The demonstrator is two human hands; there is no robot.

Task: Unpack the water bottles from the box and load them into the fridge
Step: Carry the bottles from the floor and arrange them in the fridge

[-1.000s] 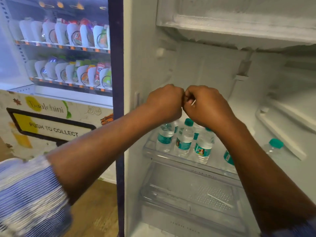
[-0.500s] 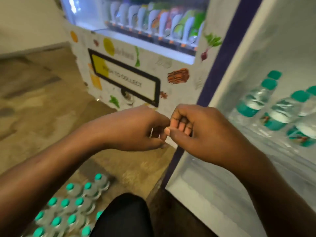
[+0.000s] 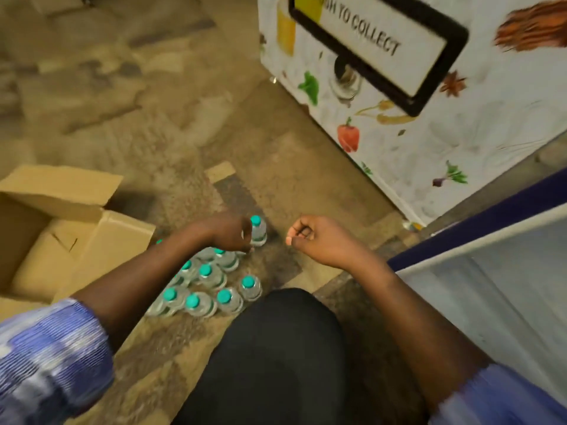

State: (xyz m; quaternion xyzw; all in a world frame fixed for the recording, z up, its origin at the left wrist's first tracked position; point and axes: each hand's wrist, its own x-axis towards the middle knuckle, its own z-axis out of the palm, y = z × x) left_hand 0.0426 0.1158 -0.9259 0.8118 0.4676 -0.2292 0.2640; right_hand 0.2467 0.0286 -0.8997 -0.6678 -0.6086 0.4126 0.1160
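Observation:
Several small water bottles (image 3: 205, 283) with teal caps stand grouped on the floor in front of my knee. One bottle (image 3: 258, 233) stands apart at the far end of the group. My left hand (image 3: 228, 231) hangs over the group, its fingers pointing down against the left side of that far bottle, not wrapped round it. My right hand (image 3: 319, 240) hovers to the right of the bottles, curled into a fist with thumb on forefinger and nothing visible in it. The open cardboard box (image 3: 46, 228) lies at the left. The fridge (image 3: 506, 286) fills the lower right; its shelves are out of view.
A white vending machine (image 3: 414, 124) with a "PUSH TO COLLECT" flap stands at the upper right, close behind the fridge's dark blue edge (image 3: 491, 216). My black-clad knee (image 3: 276, 354) sits just in front of the bottles. Worn brown floor (image 3: 138, 102) stretches to the upper left.
My view has swung down from the fridge shelf to the floor. My hands have parted; the left one has dropped to the bottles, the right stays curled.

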